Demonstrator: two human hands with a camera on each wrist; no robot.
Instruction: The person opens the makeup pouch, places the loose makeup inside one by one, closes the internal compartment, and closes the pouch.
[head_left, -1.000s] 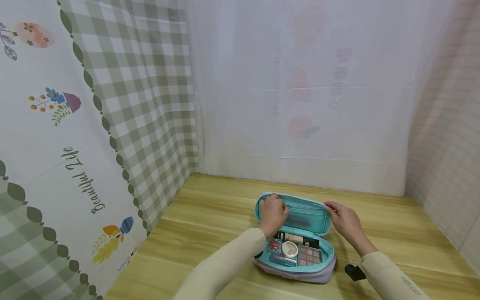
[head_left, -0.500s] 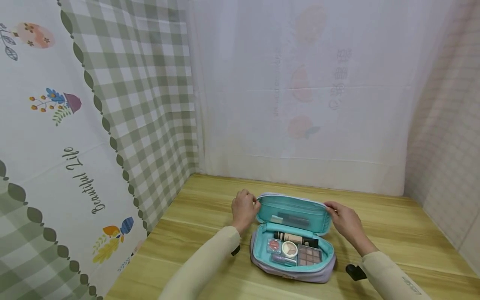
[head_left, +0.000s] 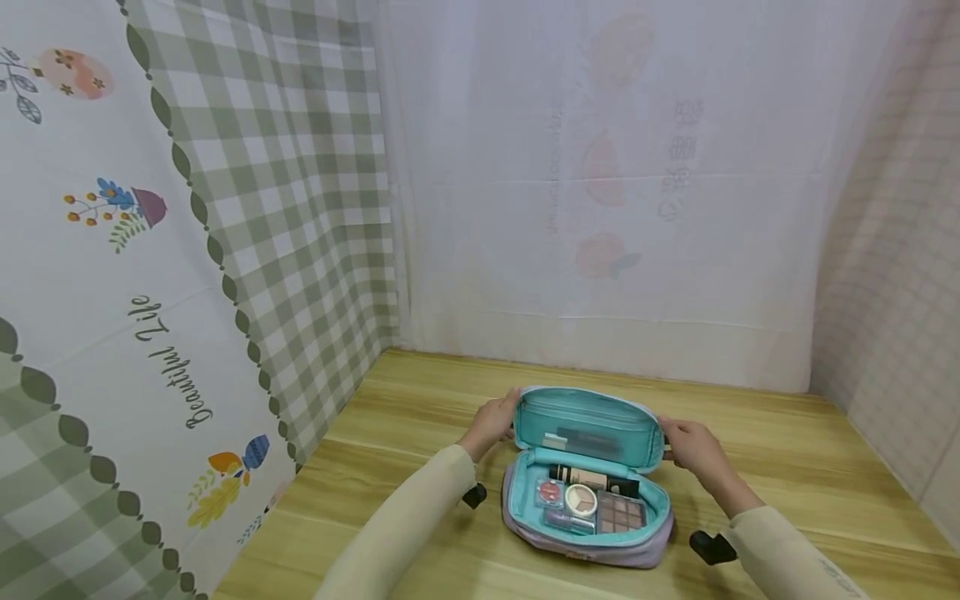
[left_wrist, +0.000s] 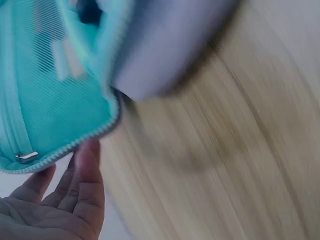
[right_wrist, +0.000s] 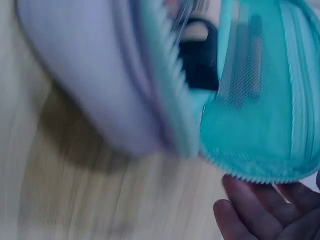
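A lilac makeup bag point(head_left: 585, 554) with a turquoise lining stands unzipped on the table in the head view. Its lid point(head_left: 581, 408) is tilted up, and dark slim items show through a mesh pocket inside it. My left hand point(head_left: 491, 425) touches the lid's left end, its fingers point(left_wrist: 90, 195) extended behind the zipped edge. At the opposite end my right hand point(head_left: 697, 454) rests its fairly straight fingers point(right_wrist: 250, 202) against the lid's rim. Inside the bag lie a round compact point(head_left: 581, 500), an eyeshadow palette point(head_left: 621, 512), a beige tube with black ends point(head_left: 592, 479) and small clear-packed items.
The bag stands on a wood-grain table point(head_left: 420, 400). A white cloth point(head_left: 480, 208) hangs behind it, and a green checked curtain point(head_left: 300, 167) hangs along the left. Black wrist-camera parts point(head_left: 711, 547) sit beneath both sleeves.
My left hand has left the mesh pocket inside the lid and moved left to the lid's left end. The right hand has shifted slightly down along the right end.
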